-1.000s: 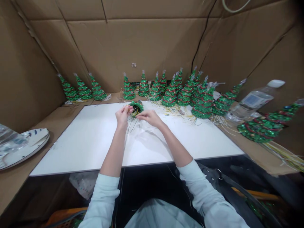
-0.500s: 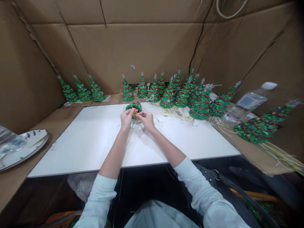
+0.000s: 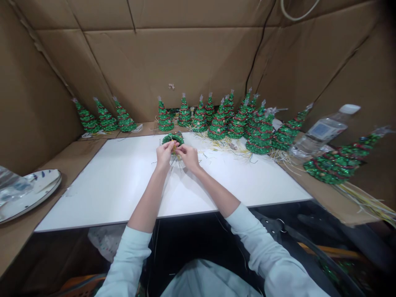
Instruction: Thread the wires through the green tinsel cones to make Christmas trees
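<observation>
A small green tinsel Christmas tree [image 3: 178, 136] lies on the white board [image 3: 123, 177] with its hollow base facing me. At that base, my left hand [image 3: 164, 154] pinches thin yellow twist ties [image 3: 173, 147] between thumb and fingers. Close beside it, my right hand [image 3: 188, 156] is closed in a pinch on the same ties, and the two sets of fingertips nearly touch. Loose tie ends poke out below the fingers. The far part of the tree is mostly hidden behind its base and my hands.
Several finished-looking trees [image 3: 218, 123] stand along the back, with three more [image 3: 107, 117] at the left. Cut tie scraps [image 3: 229, 144] litter the board. A water bottle [image 3: 321, 130] and another tree [image 3: 340, 163] are at the right; a plate [image 3: 40, 192] sits at the left.
The view has shifted very slightly. Both hands stay at the tree's base, with only small movements of the right fingers around the ties.
</observation>
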Demonstrator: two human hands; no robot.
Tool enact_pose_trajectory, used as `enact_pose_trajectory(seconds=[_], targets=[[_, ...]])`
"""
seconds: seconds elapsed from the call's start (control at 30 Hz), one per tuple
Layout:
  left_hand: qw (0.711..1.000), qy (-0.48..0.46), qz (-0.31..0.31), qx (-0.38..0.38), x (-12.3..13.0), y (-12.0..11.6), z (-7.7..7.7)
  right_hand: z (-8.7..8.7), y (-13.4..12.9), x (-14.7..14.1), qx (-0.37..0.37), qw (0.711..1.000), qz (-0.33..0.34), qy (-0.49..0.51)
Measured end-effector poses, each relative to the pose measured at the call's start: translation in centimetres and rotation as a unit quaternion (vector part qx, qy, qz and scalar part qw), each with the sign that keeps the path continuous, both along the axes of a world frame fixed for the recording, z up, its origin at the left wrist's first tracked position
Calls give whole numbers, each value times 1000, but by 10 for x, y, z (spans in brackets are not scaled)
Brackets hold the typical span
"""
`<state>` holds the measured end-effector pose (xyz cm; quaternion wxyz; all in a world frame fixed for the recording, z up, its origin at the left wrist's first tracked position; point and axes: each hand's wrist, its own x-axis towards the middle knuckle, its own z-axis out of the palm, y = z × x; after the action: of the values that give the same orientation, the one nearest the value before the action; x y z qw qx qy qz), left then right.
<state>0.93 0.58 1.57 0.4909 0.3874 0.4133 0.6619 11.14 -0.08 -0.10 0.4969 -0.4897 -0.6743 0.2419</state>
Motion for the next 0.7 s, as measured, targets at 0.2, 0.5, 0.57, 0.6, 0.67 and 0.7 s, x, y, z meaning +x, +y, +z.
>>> enact_pose_trajectory(seconds=[0.2, 0.5, 0.57, 0.6, 0.67, 0.7], targets=[[999, 14, 30, -8, -6, 3, 2, 21, -10, 14, 92, 986, 5, -138], [997, 60, 40, -1, -11, 5, 2, 21, -31, -18, 128, 819, 170, -532], [998, 52, 38, 4, -13, 7, 1, 24, -32, -15, 134, 817, 169, -535], [998, 50, 38, 7, -14, 8, 0, 26, -31, -11, 133, 823, 164, -526], [998, 40, 39, 10, -16, 9, 0, 32, -28, 3, 125, 848, 163, -489], [999, 32, 40, 8, -17, 10, 0, 34, -26, 11, 116, 864, 172, -459]])
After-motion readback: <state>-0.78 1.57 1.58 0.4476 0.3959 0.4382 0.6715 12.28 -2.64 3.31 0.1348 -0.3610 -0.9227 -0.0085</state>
